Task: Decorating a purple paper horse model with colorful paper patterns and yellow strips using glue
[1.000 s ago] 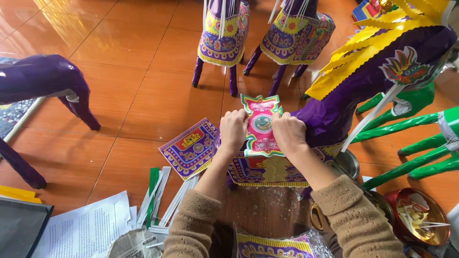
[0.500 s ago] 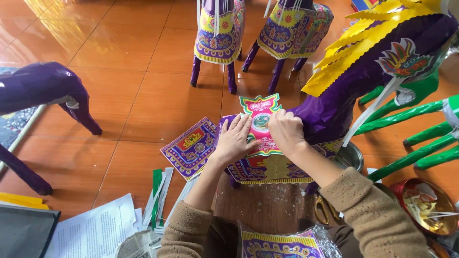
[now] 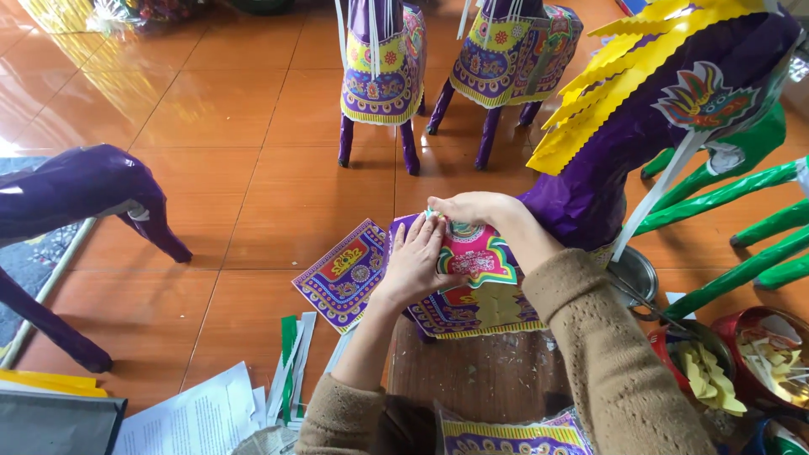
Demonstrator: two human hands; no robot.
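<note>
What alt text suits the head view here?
Two hands, left hand and right hand, press a pink patterned paper panel onto a purple paper horse with a yellow mane, on an orange tiled floor.

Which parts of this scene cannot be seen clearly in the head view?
- Purple paper horse: its back lies under the pink patterned paper sheet and both hands.
- Right hand: the fingers curl out of sight.
- Green paper horse: cut by the right edge.
- Left hand: palm hidden.
</note>
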